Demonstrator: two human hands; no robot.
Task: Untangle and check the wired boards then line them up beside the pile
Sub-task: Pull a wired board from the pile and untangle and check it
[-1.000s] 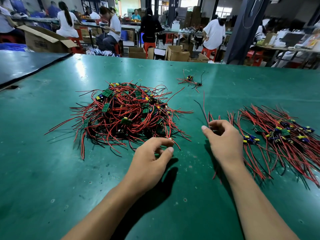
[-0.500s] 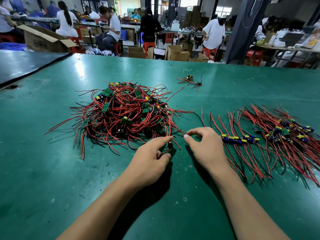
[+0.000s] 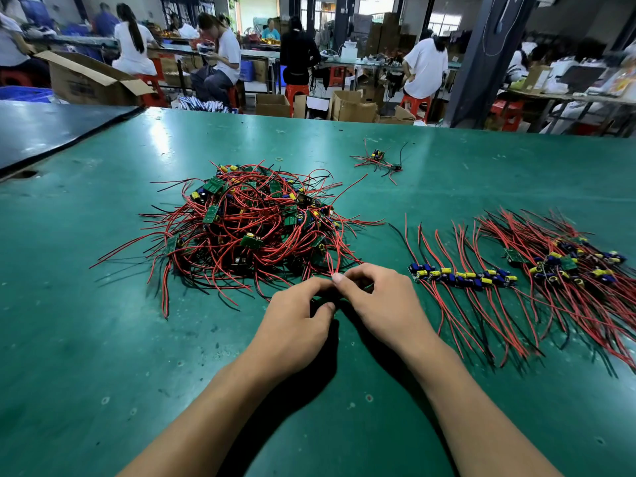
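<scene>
Head view: your right hand [image 3: 378, 301] pinches thin red wires [image 3: 335, 259] at the near edge of the tangled pile of red-wired green circuit boards [image 3: 247, 228]. Your left hand [image 3: 296, 318] curls against it, and I cannot tell what it grasps. Right of the pile, a straight row of wired boards [image 3: 461, 275] lies on the green table [image 3: 103, 339].

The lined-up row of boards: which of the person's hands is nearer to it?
Right. The right hand lies just left of the row of boards; the left hand sits farther left, beyond the right one.
</scene>
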